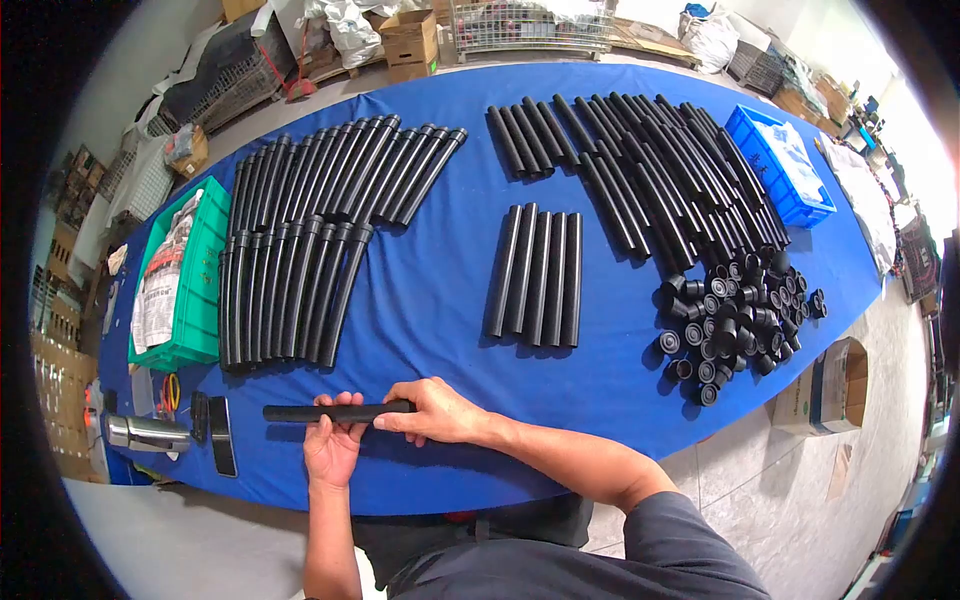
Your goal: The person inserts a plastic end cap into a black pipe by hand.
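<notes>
A black plastic tube [285,413] lies level across my two hands, just above the near edge of the blue cloth. My left hand [332,452] holds it near the middle, palm up, with the fingers curled round it. At the tube's right end my right hand [440,411] is closed over the tip; whether a cap is under those fingers is hidden. Beyond my hands, several loose tubes [541,275] lie side by side. To the right is a heap of round black caps [725,335]. Tubes with a wider end [290,290] lie in two rows at the left.
A big stack of plain tubes [660,170] covers the far right. A blue crate [800,200] stands behind it. At the left are a green crate [205,280] with newspaper, a phone [222,437], a shiny metal cylinder [147,434] and scissors [171,391]. An open cardboard box [825,392] sits on the floor.
</notes>
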`<state>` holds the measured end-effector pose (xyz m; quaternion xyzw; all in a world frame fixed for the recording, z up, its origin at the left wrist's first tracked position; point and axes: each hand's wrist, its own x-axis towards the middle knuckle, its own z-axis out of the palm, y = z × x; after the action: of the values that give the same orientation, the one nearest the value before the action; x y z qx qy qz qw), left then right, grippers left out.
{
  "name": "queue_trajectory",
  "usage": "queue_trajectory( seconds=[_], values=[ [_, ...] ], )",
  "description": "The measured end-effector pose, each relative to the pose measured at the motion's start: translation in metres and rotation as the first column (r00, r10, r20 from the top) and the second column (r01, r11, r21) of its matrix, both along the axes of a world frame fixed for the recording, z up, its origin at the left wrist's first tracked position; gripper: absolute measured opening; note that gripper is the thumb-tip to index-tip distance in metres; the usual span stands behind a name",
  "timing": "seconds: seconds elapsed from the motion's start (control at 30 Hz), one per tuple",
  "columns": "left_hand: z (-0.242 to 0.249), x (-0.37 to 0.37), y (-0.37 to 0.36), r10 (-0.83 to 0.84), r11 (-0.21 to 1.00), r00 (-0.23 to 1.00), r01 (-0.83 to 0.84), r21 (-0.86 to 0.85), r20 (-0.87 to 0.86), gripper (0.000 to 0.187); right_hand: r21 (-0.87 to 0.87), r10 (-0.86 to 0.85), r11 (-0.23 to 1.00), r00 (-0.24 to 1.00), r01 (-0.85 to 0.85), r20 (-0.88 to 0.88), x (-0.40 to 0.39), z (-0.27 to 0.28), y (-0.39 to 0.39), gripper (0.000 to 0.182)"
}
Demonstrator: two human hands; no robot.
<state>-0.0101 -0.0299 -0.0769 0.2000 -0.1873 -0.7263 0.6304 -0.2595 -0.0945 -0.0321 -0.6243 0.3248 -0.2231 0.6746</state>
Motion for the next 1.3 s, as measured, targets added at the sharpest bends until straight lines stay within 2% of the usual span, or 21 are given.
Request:
queue_trajectory(
  seconds=[0.2, 0.4, 0.43, 0.5, 0.6, 0.63, 0.67, 0.7, 0.73, 0.8, 0.9, 0.97, 1.0, 1.1, 1.13, 1.17, 1.2, 1.3],
  values=[
    [-0.003, 0.001, 0.0, 0.006, 1.0, 1.0, -0.006, -0.014, 0.015, 0.027, -0.136, -0.086, 0.987, 0.996, 0.084, -0.009, 0.005, -0.006, 0.007, 0.033],
    [-0.001, 0.0, 0.0, -0.003, 1.0, 1.0, 0.003, -0.017, 0.0, 0.029, -0.131, -0.078, 0.988, 0.996, 0.082, 0.034, 0.005, -0.008, 0.006, 0.033],
    [-0.001, 0.0, 0.0, -0.006, 1.0, 1.0, 0.006, -0.005, -0.01, 0.031, -0.335, -0.143, 0.929, 0.987, 0.158, 0.068, 0.008, -0.017, 0.006, 0.033],
    [-0.004, 0.002, -0.001, -0.01, 1.0, 1.0, 0.011, 0.013, -0.014, 0.031, -0.679, -0.242, 0.674, 0.955, 0.293, 0.172, 0.015, -0.032, 0.004, 0.033],
    [-0.007, 0.004, 0.0, -0.021, 1.0, 0.999, 0.021, -0.001, -0.039, 0.03, -0.622, -0.193, 0.738, 0.965, 0.261, 0.177, 0.011, -0.028, 0.007, 0.032],
    [-0.007, 0.004, 0.0, -0.024, 1.0, 0.998, 0.023, -0.011, -0.051, 0.03, -0.412, -0.147, 0.896, 0.986, 0.165, 0.076, 0.005, -0.008, 0.007, 0.033],
    [-0.006, 0.003, 0.0, -0.025, 1.0, 0.999, 0.025, -0.015, -0.031, 0.029, -0.163, -0.073, 0.984, 0.997, 0.071, -0.01, -0.001, 0.013, 0.004, 0.033],
    [-0.003, 0.0, -0.001, -0.026, 0.999, 1.0, 0.026, -0.019, -0.011, 0.028, 0.105, 0.021, 0.994, 0.997, -0.013, -0.073, -0.005, 0.025, 0.003, 0.034],
    [-0.001, -0.001, -0.001, -0.028, 0.999, 1.0, 0.028, -0.023, 0.01, 0.028, -0.12, -0.029, 0.993, 0.998, 0.022, -0.059, -0.002, 0.014, 0.003, 0.034],
    [-0.001, -0.002, -0.001, -0.009, 1.0, 1.0, 0.009, 0.014, 0.009, 0.027, -0.539, -0.115, 0.837, 0.993, 0.098, 0.002, 0.006, -0.015, 0.003, 0.036],
    [-0.002, -0.001, -0.001, -0.005, 1.0, 1.0, 0.005, 0.024, 0.005, 0.027, -0.595, -0.132, 0.793, 0.99, 0.133, 0.045, 0.008, -0.028, 0.003, 0.036],
    [-0.003, -0.001, -0.001, -0.011, 1.0, 1.0, 0.011, 0.008, -0.003, 0.027, -0.228, -0.062, 0.972, 0.998, 0.059, -0.007, -0.001, 0.009, 0.004, 0.031],
    [-0.004, 0.0, -0.001, -0.012, 1.0, 1.0, 0.012, -0.003, -0.01, 0.027, -0.026, -0.02, 0.999, 1.0, 0.019, -0.021, -0.004, 0.022, 0.005, 0.029],
    [-0.001, -0.001, 0.0, -0.009, 1.0, 1.0, 0.009, -0.001, 0.0, 0.027, 0.155, 0.01, 0.988, 1.0, -0.009, -0.005, 0.0, 0.013, 0.003, 0.032],
    [0.0, -0.002, 0.0, -0.009, 1.0, 1.0, 0.009, 0.004, 0.009, 0.027, -0.17, -0.089, 0.981, 0.996, 0.093, 0.027, 0.004, 0.001, 0.005, 0.033],
    [0.0, -0.002, 0.0, -0.003, 0.999, 1.0, 0.003, 0.035, -0.014, 0.027, -0.471, -0.172, 0.86, 0.981, 0.194, 0.089, 0.01, -0.017, 0.008, 0.034],
    [0.0, -0.001, -0.001, 0.005, 0.998, 0.999, -0.003, 0.065, -0.037, 0.027, -0.715, -0.228, 0.64, 0.958, 0.282, 0.173, 0.013, -0.02, 0.008, 0.036],
    [-0.005, 0.002, 0.0, 0.016, 0.998, 0.998, -0.012, 0.062, -0.058, 0.026, -0.6, -0.159, 0.768, 0.974, 0.224, 0.159, 0.009, -0.022, 0.009, 0.037]
  ],
)
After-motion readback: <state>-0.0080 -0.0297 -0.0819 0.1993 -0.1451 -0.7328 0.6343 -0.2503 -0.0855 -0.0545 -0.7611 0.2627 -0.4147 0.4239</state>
